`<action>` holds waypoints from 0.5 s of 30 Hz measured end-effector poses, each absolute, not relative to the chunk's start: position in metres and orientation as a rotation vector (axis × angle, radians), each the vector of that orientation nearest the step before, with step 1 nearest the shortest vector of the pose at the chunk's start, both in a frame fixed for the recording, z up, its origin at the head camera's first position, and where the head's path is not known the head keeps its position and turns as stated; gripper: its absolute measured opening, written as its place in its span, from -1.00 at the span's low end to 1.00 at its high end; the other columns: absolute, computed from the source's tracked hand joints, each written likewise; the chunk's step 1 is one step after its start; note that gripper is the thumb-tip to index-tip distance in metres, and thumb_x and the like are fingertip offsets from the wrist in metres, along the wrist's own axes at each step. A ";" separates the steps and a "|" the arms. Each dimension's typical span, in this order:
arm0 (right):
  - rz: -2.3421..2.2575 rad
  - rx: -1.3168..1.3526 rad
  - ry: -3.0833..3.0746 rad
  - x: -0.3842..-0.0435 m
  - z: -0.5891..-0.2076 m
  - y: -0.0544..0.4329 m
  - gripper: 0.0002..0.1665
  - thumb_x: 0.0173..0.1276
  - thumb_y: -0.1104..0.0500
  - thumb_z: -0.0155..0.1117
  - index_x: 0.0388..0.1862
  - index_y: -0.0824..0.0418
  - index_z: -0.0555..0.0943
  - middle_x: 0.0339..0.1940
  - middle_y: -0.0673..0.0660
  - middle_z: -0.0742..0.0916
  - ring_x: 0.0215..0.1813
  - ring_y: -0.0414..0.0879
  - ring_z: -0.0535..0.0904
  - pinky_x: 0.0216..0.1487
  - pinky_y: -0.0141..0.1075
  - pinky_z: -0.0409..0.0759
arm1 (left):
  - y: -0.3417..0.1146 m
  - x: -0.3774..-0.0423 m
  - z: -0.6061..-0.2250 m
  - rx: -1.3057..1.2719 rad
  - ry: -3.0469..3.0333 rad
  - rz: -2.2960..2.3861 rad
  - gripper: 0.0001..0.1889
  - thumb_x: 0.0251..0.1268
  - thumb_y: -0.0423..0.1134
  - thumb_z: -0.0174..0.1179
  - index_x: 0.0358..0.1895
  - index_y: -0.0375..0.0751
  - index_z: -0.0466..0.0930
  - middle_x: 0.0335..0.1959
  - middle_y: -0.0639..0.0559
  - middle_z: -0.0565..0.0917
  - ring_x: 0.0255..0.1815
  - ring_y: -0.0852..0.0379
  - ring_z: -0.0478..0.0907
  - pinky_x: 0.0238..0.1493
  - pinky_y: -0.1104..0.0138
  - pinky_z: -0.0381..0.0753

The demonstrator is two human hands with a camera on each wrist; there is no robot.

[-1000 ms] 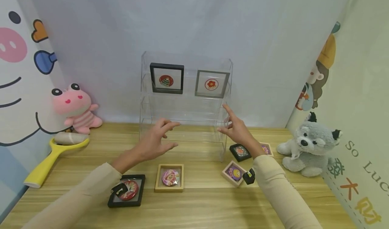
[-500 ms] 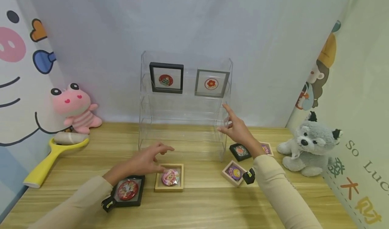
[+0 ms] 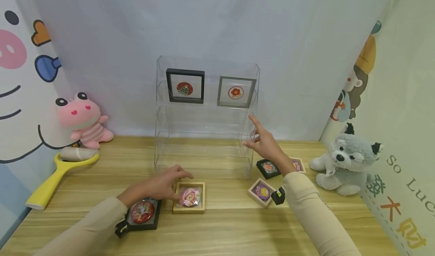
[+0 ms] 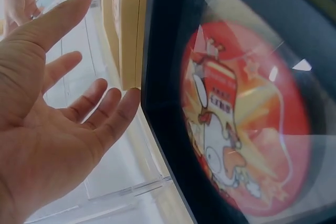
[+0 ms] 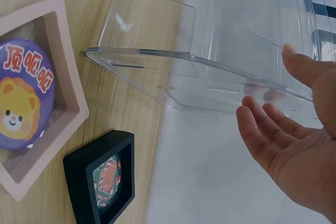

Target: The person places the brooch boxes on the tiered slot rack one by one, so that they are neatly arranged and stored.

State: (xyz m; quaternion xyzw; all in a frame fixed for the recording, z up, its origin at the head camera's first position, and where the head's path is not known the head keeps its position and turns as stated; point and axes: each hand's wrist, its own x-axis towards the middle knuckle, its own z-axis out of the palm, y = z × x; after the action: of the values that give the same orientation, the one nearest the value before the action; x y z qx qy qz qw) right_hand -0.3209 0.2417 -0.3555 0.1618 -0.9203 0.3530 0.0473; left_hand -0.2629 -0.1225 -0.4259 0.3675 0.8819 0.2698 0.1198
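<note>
My left hand (image 3: pixel 163 182) hovers at the left side of a light wooden frame (image 3: pixel 188 211) that lies on the table with a pink round badge in it. Its fingers are spread and loosely bent, the thumb near the badge; contact cannot be told. A black frame (image 4: pixel 163 114) with a red badge lies beside that wrist. My right hand (image 3: pixel 266 144) is at the right side panel of a clear acrylic rack (image 5: pixel 142 52), fingertips on or very near the panel, fingers relaxed. On the top tier stand a black frame (image 3: pixel 185 101) and a grey frame (image 3: pixel 234 105).
Right of the rack lie a small black frame (image 5: pixel 126 182), a pale pink frame (image 5: pixel 79 98) with a purple badge, and another frame (image 3: pixel 301 165). A grey plush dog (image 3: pixel 350 165), a pink plush frog (image 3: pixel 83 116) and a yellow lint roller (image 3: pixel 51 184) stand at the sides.
My left hand has come down and left from in front of the rack to the wooden frame, then slightly closer to its edge. The right hand has stayed at the rack's side.
</note>
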 end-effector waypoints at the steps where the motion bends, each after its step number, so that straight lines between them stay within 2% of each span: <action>1: 1.074 0.497 -2.806 -0.320 -0.355 0.242 0.10 0.35 0.17 0.38 0.65 0.00 -0.09 0.10 0.45 0.57 0.01 0.32 0.68 -0.12 0.00 0.72 | -0.122 -0.262 -0.426 1.073 2.568 0.780 -0.18 -0.08 -0.04 0.57 0.33 -0.14 0.46 0.14 -0.17 0.49 -0.02 -0.04 0.49 -0.08 0.18 0.58; 4: 1.072 0.491 -2.810 -0.320 -0.355 0.241 0.10 0.35 0.16 0.38 0.65 0.00 -0.09 0.11 0.45 0.57 0.01 0.32 0.68 -0.11 0.02 0.71 | -0.121 -0.261 -0.425 1.068 2.539 0.764 -0.16 -0.10 -0.04 0.58 0.34 -0.15 0.45 0.15 -0.17 0.47 0.11 -0.11 0.46 0.05 0.05 0.57; 8: 1.065 0.473 -2.826 -0.320 -0.355 0.241 0.10 0.35 0.15 0.38 0.66 -0.05 -0.09 0.13 0.45 0.57 0.03 0.31 0.68 -0.09 0.03 0.71 | -0.119 -0.259 -0.426 1.051 2.511 0.756 -0.14 -0.10 -0.09 0.59 0.36 -0.19 0.43 0.16 -0.17 0.45 0.15 -0.15 0.44 0.10 -0.03 0.57; 15: 1.060 0.472 -2.819 -0.321 -0.354 0.241 0.09 0.35 0.16 0.38 0.65 -0.04 -0.08 0.11 0.43 0.56 0.02 0.32 0.68 -0.08 0.05 0.71 | -0.117 -0.259 -0.427 1.017 2.523 0.697 -0.08 -0.18 -0.12 0.62 0.38 -0.19 0.41 0.13 -0.13 0.44 0.14 -0.09 0.41 0.13 0.00 0.55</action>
State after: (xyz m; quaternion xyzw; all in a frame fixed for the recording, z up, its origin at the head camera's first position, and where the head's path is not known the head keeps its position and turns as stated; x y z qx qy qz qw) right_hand -0.3213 0.2407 -0.3543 0.1548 -0.9238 0.3472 0.0464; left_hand -0.2588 -0.1173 -0.4270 0.3572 0.8859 0.2449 0.1661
